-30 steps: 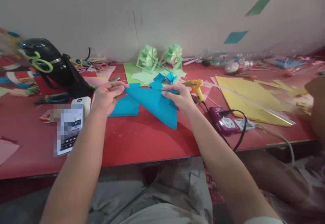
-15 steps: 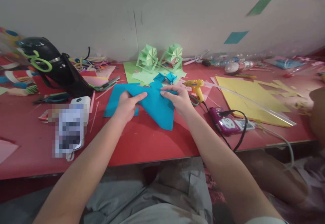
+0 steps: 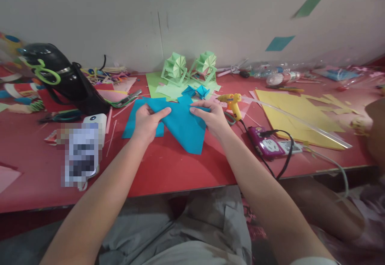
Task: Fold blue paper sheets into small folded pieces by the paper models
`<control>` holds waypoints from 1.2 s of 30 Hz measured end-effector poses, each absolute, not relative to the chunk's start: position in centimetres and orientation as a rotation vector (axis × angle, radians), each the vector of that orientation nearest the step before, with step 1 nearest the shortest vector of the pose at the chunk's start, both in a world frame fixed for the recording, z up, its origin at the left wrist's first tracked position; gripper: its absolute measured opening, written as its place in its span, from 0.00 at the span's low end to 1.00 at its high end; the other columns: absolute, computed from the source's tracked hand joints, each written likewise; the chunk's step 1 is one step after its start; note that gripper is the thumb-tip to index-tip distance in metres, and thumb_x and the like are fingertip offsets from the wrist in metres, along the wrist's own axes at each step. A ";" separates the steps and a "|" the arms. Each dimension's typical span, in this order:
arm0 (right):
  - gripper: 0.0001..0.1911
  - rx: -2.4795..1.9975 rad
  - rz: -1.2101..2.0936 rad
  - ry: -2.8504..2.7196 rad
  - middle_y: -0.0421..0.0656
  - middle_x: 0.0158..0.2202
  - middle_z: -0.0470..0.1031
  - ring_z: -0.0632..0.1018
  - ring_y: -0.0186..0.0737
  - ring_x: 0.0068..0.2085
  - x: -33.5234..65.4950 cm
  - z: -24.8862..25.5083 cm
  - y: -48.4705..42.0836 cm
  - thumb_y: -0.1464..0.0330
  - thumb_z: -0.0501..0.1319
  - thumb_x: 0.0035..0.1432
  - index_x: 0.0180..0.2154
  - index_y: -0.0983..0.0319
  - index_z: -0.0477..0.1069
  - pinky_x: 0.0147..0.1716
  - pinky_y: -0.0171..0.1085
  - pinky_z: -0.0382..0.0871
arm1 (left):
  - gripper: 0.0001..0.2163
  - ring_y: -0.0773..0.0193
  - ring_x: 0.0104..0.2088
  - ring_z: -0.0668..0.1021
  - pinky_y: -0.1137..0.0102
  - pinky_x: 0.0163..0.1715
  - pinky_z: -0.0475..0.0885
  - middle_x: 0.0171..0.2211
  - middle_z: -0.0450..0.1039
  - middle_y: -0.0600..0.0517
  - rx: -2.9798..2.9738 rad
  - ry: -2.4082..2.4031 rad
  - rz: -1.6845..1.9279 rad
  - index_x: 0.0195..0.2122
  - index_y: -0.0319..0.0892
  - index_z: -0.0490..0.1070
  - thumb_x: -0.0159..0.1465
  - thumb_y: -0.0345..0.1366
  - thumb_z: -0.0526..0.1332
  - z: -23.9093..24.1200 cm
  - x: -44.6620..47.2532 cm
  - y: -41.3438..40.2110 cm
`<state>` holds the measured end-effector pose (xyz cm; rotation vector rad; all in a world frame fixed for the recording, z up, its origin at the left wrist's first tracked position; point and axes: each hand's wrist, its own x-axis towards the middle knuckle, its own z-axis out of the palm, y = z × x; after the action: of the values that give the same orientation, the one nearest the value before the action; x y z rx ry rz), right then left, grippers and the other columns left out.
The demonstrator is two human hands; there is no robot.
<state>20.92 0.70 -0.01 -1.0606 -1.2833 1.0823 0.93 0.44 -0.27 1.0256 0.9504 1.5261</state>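
Observation:
Between my hands, a sheet of blue paper [image 3: 187, 130] hangs at a slant above the red table, one corner pointing down toward me. My left hand [image 3: 148, 121] pinches its left side, thumb on top and fingers behind. On the other side my right hand [image 3: 208, 114] grips the paper between thumb and fingers near its upper edge. Another blue sheet [image 3: 130, 122] lies flat under and beside my left hand. Just beyond the held paper sit small folded blue paper pieces [image 3: 202, 92]. Two light green paper wheels on stands [image 3: 175, 67] are behind them.
A yellow glue gun [image 3: 233, 101] lies right of my right hand, its cord near a purple power strip [image 3: 266, 144]. Yellow sheets [image 3: 288, 114] with a clear strip are farther right. At left are a black bottle [image 3: 64, 78], scissors [image 3: 128, 98] and a phone [image 3: 82, 152].
My left hand has shifted slightly left with its side of the blue paper, and the lower corner has swung a little left. My right hand stays almost in place.

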 end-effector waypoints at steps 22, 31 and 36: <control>0.14 -1.019 0.950 -1.566 0.42 0.30 0.78 0.74 0.38 0.33 21.6 0.3 1.0 0.56 0.70 0.50 0.30 0.61 0.79 0.34 0.39 0.67 | 0.19 0.56 0.35 0.82 0.62 0.38 0.79 0.34 0.80 0.49 1.153 0.968 1.551 0.36 0.40 0.74 0.45 0.35 0.77 -0.4 1.0 0.5; 0.15 -1.033 0.789 -1.578 0.43 0.31 0.77 0.74 0.40 0.35 21.3 0.3 0.8 0.55 0.66 0.53 0.29 0.60 0.75 0.37 0.40 0.68 | 0.19 0.58 0.36 0.81 0.65 0.36 0.77 0.36 0.80 0.49 1.049 0.960 1.446 0.37 0.41 0.73 0.47 0.39 0.76 0.1 2.0 -0.4; 0.15 -1.043 0.795 -1.435 0.43 0.31 0.77 0.75 0.41 0.36 21.3 -0.2 1.2 0.54 0.67 0.51 0.30 0.60 0.75 0.35 0.40 0.67 | 0.19 0.61 0.30 0.79 0.67 0.31 0.74 0.32 0.79 0.48 1.067 1.042 1.376 0.34 0.39 0.75 0.46 0.43 0.77 0.1 1.7 -0.3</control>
<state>21.33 1.24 -0.21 -1.0431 -1.4348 0.7953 1.67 -0.26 0.09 1.0674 1.0418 1.3759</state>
